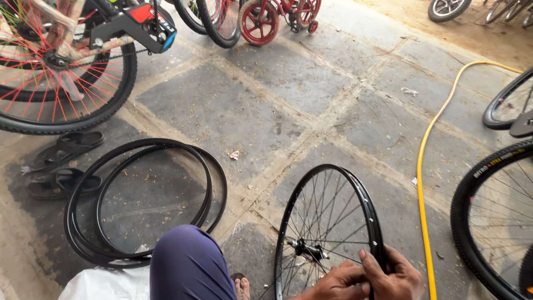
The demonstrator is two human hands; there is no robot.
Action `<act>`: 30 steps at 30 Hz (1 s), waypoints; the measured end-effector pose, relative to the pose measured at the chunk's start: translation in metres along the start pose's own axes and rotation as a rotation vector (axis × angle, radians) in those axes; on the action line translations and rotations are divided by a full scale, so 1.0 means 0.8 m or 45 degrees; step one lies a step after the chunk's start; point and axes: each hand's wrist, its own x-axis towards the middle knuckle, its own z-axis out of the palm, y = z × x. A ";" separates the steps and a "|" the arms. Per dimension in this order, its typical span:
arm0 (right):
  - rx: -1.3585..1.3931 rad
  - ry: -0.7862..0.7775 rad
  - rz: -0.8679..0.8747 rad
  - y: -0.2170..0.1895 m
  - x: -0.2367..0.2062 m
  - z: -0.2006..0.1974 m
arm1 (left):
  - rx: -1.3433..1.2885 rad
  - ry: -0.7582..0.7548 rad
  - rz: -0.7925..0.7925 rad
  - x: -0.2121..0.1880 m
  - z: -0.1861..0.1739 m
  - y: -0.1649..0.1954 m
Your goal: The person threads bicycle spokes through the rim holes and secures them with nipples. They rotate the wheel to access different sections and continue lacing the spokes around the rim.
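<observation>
Lower centre of frame: bare black spoked wheel rim (327,222) upright on grey stone paving (277,83). My right hand (397,275) and left hand (336,283) pinch its lower right edge. Two loose black rubber tyres (144,200) lie flat, lower left. Yellow hose (425,183) runs down the right.

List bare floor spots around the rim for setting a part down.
Free: slabs beyond the rim, between the loose tyres and the yellow hose. Crowded: left by the sandals and bike wheel; right of the hose, another wheel. Both hands grip the rim.
</observation>
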 end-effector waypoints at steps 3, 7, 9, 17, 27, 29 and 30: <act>0.082 0.001 0.001 -0.008 -0.008 0.000 | 0.008 0.092 -0.023 0.000 0.005 0.001; -0.053 -0.084 -0.435 -0.016 -0.022 -0.007 | -0.160 0.148 0.014 -0.004 0.015 0.006; 0.334 -0.104 -0.091 -0.020 -0.027 -0.005 | -0.066 0.142 0.006 -0.007 0.016 0.015; 0.476 -0.188 -0.038 -0.031 -0.027 -0.002 | -0.013 0.134 -0.103 -0.013 0.011 0.054; 0.527 -0.196 -0.027 -0.023 -0.023 -0.003 | 0.019 0.071 -0.040 -0.014 0.005 0.057; 0.525 -0.202 -0.048 -0.023 -0.022 -0.005 | 0.198 0.086 -0.003 -0.015 0.006 0.061; 0.518 -0.207 -0.050 -0.022 -0.022 -0.006 | 0.226 0.090 0.020 -0.016 0.007 0.062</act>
